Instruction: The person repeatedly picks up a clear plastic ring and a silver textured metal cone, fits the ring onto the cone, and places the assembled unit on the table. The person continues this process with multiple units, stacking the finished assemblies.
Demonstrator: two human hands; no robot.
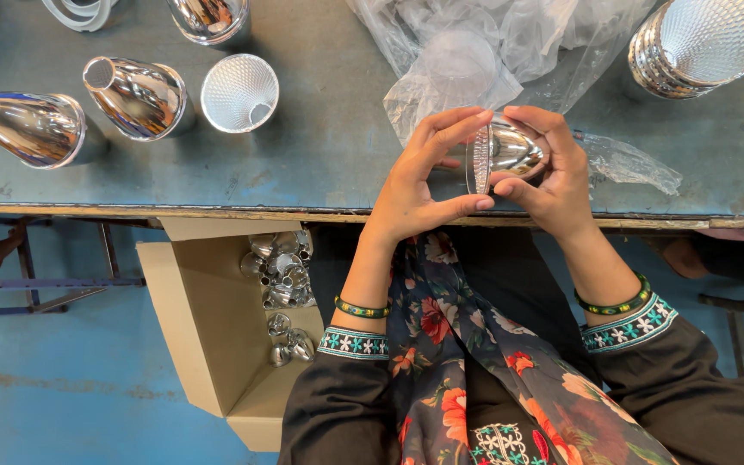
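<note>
Head view: the person is sitting at a blue table (pixel 320 164), both hands raised just above its near edge.
Cone: a small shiny silver cone (pixel 514 151), mirror-bright, is lying on its side between the two hands, its wide mouth facing the left hand.
Lens: a thin clear ribbed disc (pixel 479 160) is standing on edge against the cone's wide mouth.
Left hand: the left hand (pixel 419 185) is pinching the disc's rim, forefinger on top and thumb below, fingers spread fairly wide.
Right hand: the right hand (pixel 553 176) is cupping the cone's body, fingers closed round it, thumb touching the disc's lower edge.
Plastic bag: a crumpled clear bag (pixel 492 52) is lying on the table just beyond the hands.
Stack: a pile of nested silver cones (pixel 695 47) is standing on the table, far right of the hands.
Other cones: three larger silver cones (pixel 135 95) are resting on the table, well left of the hands.
Box: an open cardboard box (pixel 208 344) is sitting below the table's near edge, left of the person, with small silver cones inside.
</note>
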